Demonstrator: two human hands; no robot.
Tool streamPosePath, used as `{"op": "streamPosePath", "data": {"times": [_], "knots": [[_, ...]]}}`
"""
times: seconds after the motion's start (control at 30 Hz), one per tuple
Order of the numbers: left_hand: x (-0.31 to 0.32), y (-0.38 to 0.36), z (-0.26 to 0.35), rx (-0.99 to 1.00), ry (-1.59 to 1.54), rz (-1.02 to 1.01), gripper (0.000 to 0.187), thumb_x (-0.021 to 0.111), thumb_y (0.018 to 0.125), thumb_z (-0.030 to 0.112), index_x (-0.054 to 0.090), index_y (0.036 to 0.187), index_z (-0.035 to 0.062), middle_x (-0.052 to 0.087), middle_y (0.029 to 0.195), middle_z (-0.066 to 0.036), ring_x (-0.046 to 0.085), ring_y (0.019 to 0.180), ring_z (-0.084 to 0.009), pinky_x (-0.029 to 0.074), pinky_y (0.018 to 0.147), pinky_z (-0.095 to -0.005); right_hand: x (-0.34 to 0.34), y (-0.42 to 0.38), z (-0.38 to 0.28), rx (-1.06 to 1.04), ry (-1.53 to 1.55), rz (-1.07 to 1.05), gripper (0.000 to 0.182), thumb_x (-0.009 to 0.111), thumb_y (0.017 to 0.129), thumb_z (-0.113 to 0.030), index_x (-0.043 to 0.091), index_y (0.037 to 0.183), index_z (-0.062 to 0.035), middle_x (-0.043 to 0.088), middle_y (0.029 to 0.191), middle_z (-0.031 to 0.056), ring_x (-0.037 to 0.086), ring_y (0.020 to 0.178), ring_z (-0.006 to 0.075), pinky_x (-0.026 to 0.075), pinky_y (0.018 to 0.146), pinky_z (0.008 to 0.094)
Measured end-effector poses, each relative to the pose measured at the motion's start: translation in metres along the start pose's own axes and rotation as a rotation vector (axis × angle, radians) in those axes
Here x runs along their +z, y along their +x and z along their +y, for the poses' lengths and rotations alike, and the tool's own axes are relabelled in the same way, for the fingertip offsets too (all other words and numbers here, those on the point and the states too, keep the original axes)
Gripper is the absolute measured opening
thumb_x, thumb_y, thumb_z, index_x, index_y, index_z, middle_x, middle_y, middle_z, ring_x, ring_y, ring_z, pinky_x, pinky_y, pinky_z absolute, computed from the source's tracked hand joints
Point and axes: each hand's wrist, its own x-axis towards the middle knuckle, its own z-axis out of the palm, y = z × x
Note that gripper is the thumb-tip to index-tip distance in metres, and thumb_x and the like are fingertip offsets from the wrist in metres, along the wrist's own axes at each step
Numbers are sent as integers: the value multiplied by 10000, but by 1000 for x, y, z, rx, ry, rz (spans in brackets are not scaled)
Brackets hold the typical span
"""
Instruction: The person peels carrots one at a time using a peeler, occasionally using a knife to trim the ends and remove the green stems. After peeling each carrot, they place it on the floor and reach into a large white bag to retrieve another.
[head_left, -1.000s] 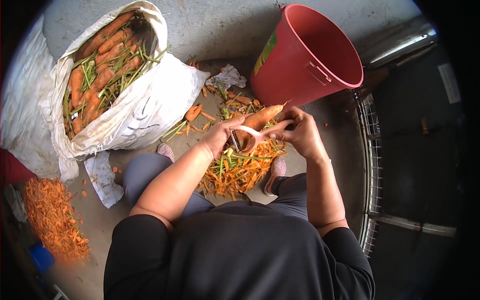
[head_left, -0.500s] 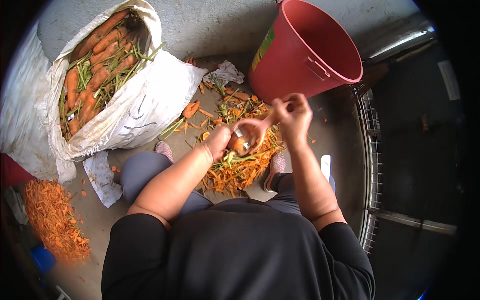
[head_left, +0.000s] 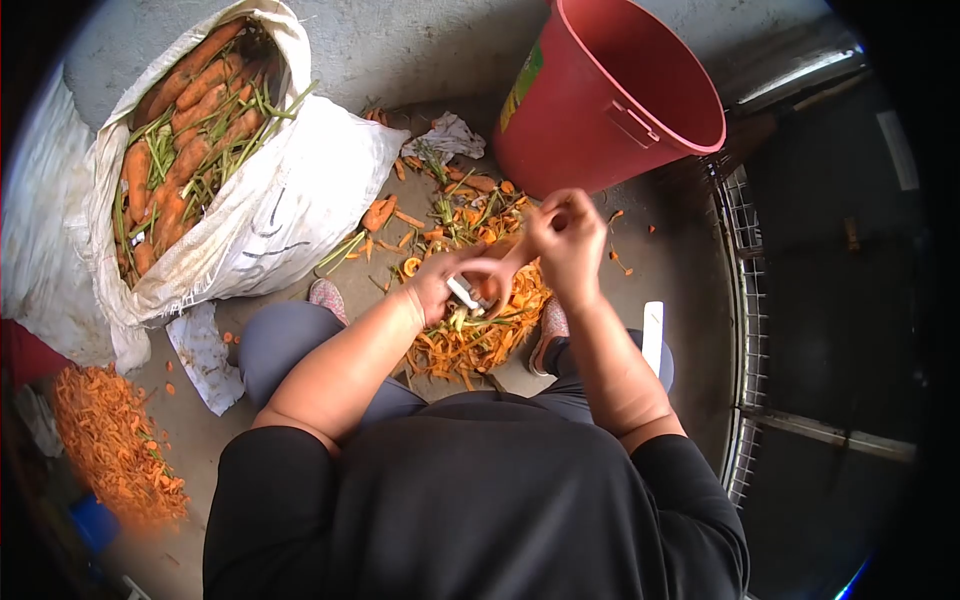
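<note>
The site has a grey concrete floor [head_left: 680,270] and a rough, pale grey wall [head_left: 400,60]; dark panels [head_left: 820,300] and a white wire grid [head_left: 752,300] stand along the right side. A white woven sack [head_left: 310,195] with black marking lies open at upper left, filled with soil-stained orange carrots [head_left: 205,110] and green stalks. A tall red plastic bucket [head_left: 580,120], its rim tilted toward the right, is placed near the wall.

The person sits or squats with knees apart. The left hand [head_left: 433,288] is closed around an orange carrot [head_left: 489,288], seen only in part through the loop of a pale pink peeler [head_left: 497,268]; the rest of the carrot is largely hidden. The right hand [head_left: 568,240] is slightly blurred, its fingers curled around the peeler's handle. The peeler's loop lies over the carrot, just beside the left hand; whether the blade touches the carrot cannot be told.

Below both hands, between the patterned shoes [head_left: 328,299], a loose heap of orange peelings [head_left: 470,340] mixed with green stalks covers the floor. A second heap of orange shreds [head_left: 115,440] is at far left, near a blue object [head_left: 96,521]. A narrow white strip [head_left: 652,335] shows at the right knee.
</note>
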Motion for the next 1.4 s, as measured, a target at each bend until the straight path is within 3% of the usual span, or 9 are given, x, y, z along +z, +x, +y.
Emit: {"op": "streamPosePath", "data": {"times": [0.27,0.47,0.53,0.6,0.67,0.73,1.0,1.27,1.4], "knots": [[2,-5,5,-130,-98,150,444,474,851,397,469,1009,-18,554,802,-151,593,679,-274,514,639,-403,-107,71,101,204,2,647,110,629,724,-38,524,744,-9,534,628,20,481,538,82,417,498,220],[-4,9,-6,-158,-195,110,439,421,876,394,460,1108,23,584,871,-94,607,719,-190,522,664,-346,-5,-13,12,128,178,22,133,642,737,-40,515,701,-54,542,680,-9,470,600,45,376,545,162],[15,-1,0,-71,63,238,407,373,904,348,456,1120,13,586,874,-114,605,667,-197,511,671,-341,-9,3,19,144,26,112,123,637,731,-38,521,690,-40,525,644,-17,456,570,42,369,514,166],[-8,1,-6,-172,-15,-33,422,370,902,357,461,1096,-6,578,862,-149,600,664,-236,508,661,-352,-42,40,80,172,28,361,112,655,697,-60,563,727,-2,581,649,47,523,576,93,435,517,237],[-2,-3,-5,-127,7,-29,437,381,895,369,463,1068,-24,567,842,-176,594,658,-266,505,669,-385,-99,68,139,246,-308,615,137,672,664,-57,556,713,-1,584,646,55,529,558,111,452,519,261],[3,-4,0,-118,-27,6,437,388,892,371,465,1060,-24,565,827,-174,593,653,-264,502,671,-403,-122,72,130,317,-199,815,144,663,671,-49,534,716,-5,557,619,42,504,530,106,441,510,243],[16,-1,4,-94,-72,59,423,367,904,382,524,995,-1,595,883,-134,615,660,-207,520,629,-350,2,-20,-4,72,217,3,125,643,715,-37,519,720,-24,536,626,-5,484,560,53,403,504,190],[6,-11,3,-121,23,-95,453,445,874,369,474,1091,-27,573,883,-147,609,687,-247,513,655,-354,-116,66,142,438,-379,709,142,669,673,-68,559,735,-2,584,666,56,537,580,115,456,539,244],[25,-8,9,273,439,2,485,540,844,297,426,1180,-33,552,998,-127,572,878,-199,462,779,-294,-135,51,141,409,177,826,146,635,745,-73,504,790,-28,507,624,23,450,473,92,364,412,235]]}}
